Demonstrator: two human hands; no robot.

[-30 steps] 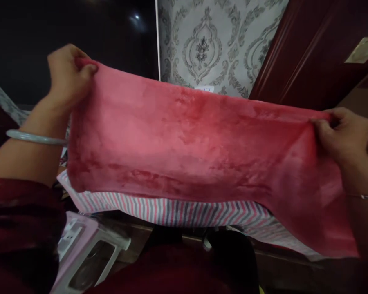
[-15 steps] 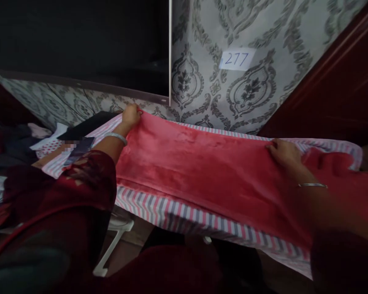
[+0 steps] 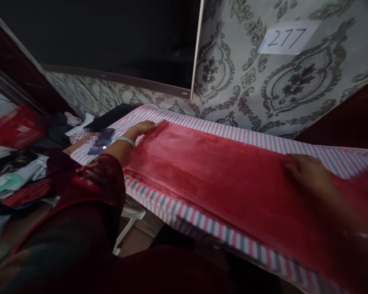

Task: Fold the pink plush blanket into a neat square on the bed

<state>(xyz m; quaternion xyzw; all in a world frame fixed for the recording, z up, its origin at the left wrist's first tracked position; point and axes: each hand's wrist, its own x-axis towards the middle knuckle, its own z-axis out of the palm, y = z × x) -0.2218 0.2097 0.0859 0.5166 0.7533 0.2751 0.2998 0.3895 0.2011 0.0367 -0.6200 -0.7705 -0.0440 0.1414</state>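
Note:
A red plush blanket [image 3: 208, 171] lies folded into a long strip on an ironing board with a striped pink, grey and white cover [image 3: 239, 132]. My left hand [image 3: 142, 128], wearing a bangle, is at the strip's far left corner, its fingertips closed on the fabric edge. Toward the right end, along the far edge, my right hand [image 3: 311, 173] grips the blanket with bent fingers and is slightly smeared by motion. The blanket's right end runs under my right forearm, which partly hides it.
Behind the board are a large dark screen [image 3: 110, 41] and a patterned wall with a paper marked 277 [image 3: 288, 37]. A dark flat object [image 3: 106, 141] lies on the board's left end. Clothes [image 3: 18, 175] and a red bag [image 3: 18, 126] are piled at the left.
The view has swung left. The blanket's far edge now lies nearer me, leaving more of the striped cover showing behind it. The bunched fabric at the right looks flatter.

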